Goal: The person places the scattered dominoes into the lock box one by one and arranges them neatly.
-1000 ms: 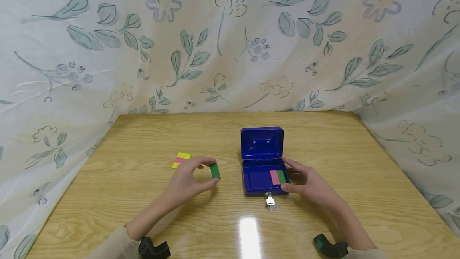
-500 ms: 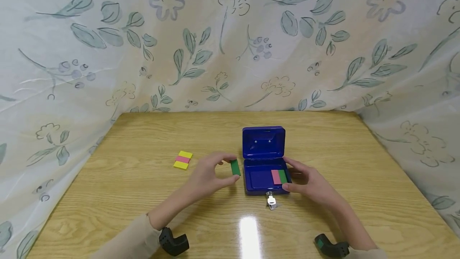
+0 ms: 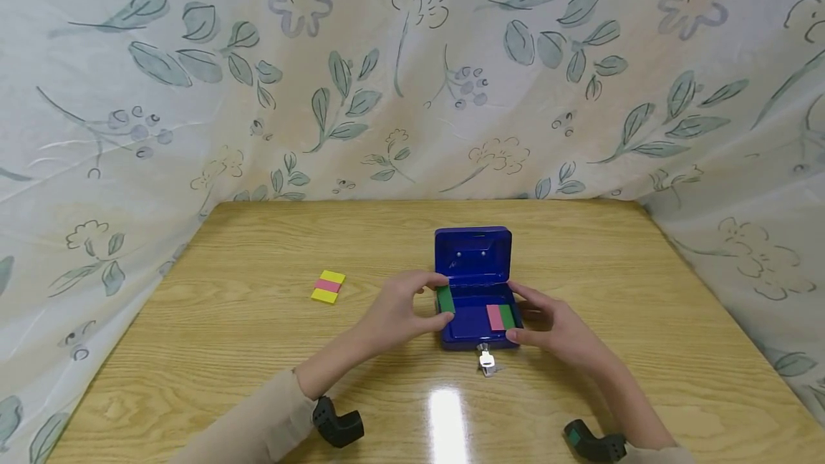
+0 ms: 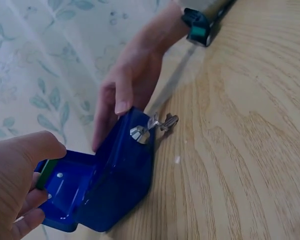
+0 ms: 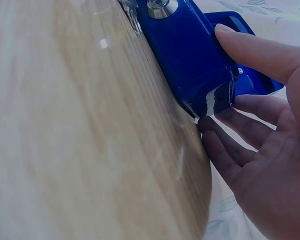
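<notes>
Green block (image 3: 445,299) pinched in left hand (image 3: 404,311) at left edge of blue box (image 3: 461,344).
Box floor (image 3: 470,317) shows between it and pink block (image 3: 494,317); right hand (image 3: 556,325) grips box's right end. Right wrist view catches fingertips (image 5: 209,138) low on outer wall (image 5: 219,101), hidden from head view; pink block shows in head view alone.
</notes>
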A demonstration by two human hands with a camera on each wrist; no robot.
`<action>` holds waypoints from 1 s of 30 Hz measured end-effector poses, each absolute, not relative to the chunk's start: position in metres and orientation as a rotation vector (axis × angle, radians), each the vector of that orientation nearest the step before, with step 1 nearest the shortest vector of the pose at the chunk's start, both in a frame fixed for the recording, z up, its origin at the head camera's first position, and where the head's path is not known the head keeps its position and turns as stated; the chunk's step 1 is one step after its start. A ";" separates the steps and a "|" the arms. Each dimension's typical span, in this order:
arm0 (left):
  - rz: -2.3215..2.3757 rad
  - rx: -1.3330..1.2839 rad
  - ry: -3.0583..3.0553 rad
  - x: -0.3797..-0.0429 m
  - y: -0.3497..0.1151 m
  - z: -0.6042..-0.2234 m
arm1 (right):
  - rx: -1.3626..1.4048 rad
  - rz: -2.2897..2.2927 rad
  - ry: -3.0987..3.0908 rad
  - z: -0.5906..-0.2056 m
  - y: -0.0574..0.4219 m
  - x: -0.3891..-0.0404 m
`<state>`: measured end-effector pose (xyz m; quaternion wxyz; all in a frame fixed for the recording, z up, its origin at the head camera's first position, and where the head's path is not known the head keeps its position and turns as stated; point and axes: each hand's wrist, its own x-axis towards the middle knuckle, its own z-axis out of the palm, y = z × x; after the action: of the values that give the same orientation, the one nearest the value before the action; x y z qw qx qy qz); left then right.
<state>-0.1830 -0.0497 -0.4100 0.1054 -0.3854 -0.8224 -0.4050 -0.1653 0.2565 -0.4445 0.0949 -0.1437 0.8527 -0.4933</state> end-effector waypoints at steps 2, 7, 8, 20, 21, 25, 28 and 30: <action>-1.197 -1.147 -2.417 -0.184 -0.047 -0.411 | -0.425 -1.458 2.531 -0.444 0.256 -0.165; -1.211 -1.158 -2.427 -0.187 -0.039 -0.413 | -0.416 -1.461 2.523 -0.443 0.256 -0.164; -1.214 -1.158 -2.430 -0.187 -0.038 -0.414 | -0.414 -1.463 2.519 -0.443 0.256 -0.164; -1.181 -1.142 -2.491 -0.191 -0.027 -0.421 | -0.406 -1.478 2.500 -0.441 0.255 -0.164; -1.173 -1.146 -2.494 -0.192 -0.026 -0.421 | -0.399 -1.473 2.501 -0.441 0.255 -0.164; -1.153 -1.150 -2.514 -0.192 -0.022 -0.421 | -0.369 -1.465 2.501 -0.440 0.254 -0.164; -1.151 -1.146 -2.533 -0.193 -0.020 -0.421 | -0.365 -1.466 2.501 -0.440 0.254 -0.164; -1.154 -1.146 -2.546 -0.193 -0.019 -0.422 | -0.366 -1.467 2.500 -0.441 0.255 -0.164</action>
<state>-0.1931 -0.0186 -0.4222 0.0601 -0.3788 -0.8411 -0.3814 -0.1640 0.2545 -0.4407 0.1099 -0.1246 0.8505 -0.4990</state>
